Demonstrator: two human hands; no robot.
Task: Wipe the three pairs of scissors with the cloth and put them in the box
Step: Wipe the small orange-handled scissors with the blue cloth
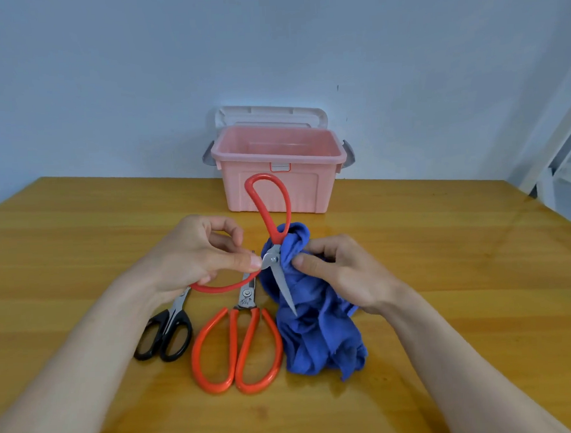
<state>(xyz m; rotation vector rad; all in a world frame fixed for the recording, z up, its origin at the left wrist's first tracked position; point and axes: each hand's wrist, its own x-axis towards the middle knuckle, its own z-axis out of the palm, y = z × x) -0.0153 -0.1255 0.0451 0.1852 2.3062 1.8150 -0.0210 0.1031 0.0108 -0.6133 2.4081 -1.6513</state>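
My left hand (193, 254) grips one loop of a pair of red-handled scissors (270, 213), which are spread wide open above the table. One blade points down in front of the blue cloth (316, 327); the other is hidden in it. My right hand (340, 273) holds the bunched cloth against the blades. A second pair of red-handled scissors (238, 348) lies shut on the table below. The black-handled scissors (166, 335) lie to its left, partly under my left wrist. The pink box (279, 187) stands open behind.
The box's white lid (269, 116) leans upright against the pale wall behind it. The wooden table (446, 274) stretches to both sides. A white metal frame (559, 155) stands off the table's right rear corner.
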